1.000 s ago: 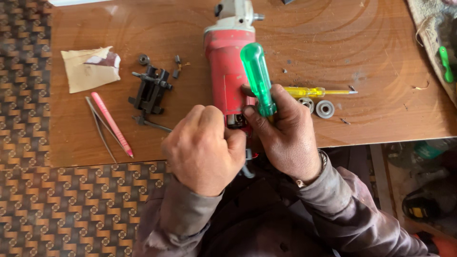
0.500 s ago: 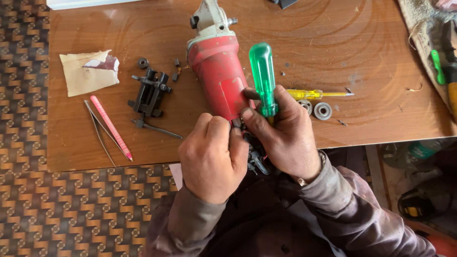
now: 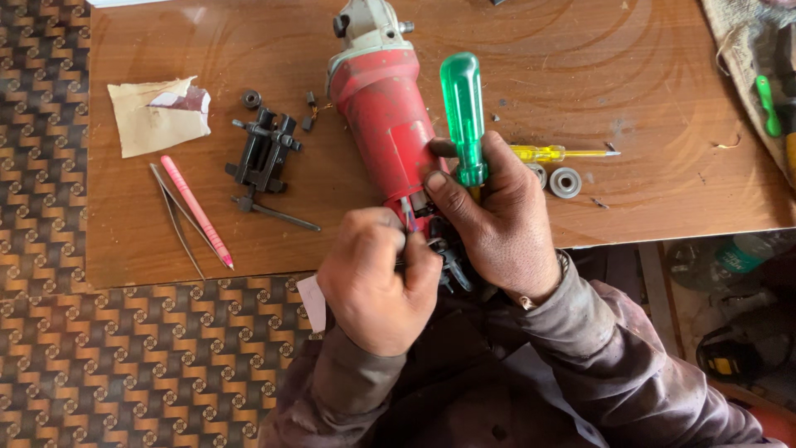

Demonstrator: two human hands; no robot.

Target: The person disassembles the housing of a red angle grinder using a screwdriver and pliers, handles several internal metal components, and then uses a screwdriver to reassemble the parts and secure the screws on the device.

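Nearest the camera, the left hand [image 3: 377, 282] is curled into a closed fist at the rear end of the red angle grinder [image 3: 385, 137], its fingers pinched on a thin part there; what exactly it pinches cannot be told. Just beside it, the right hand [image 3: 497, 220] wraps around a green-handled screwdriver [image 3: 463, 116], whose handle stands up above the thumb while the shaft is hidden under the hand. The same hand presses against the grinder's tail, where dark wiring shows.

The grinder lies on the wooden bench [image 3: 663, 99], its grey gear head pointing away from the person. To the right, a yellow screwdriver [image 3: 555, 153] and two round washers [image 3: 565, 182] rest near the hand. To the left sit a black mechanical part [image 3: 264, 153], a pink pen [image 3: 196, 210], tweezers [image 3: 176, 217] and a scrap of sandpaper [image 3: 157, 116].
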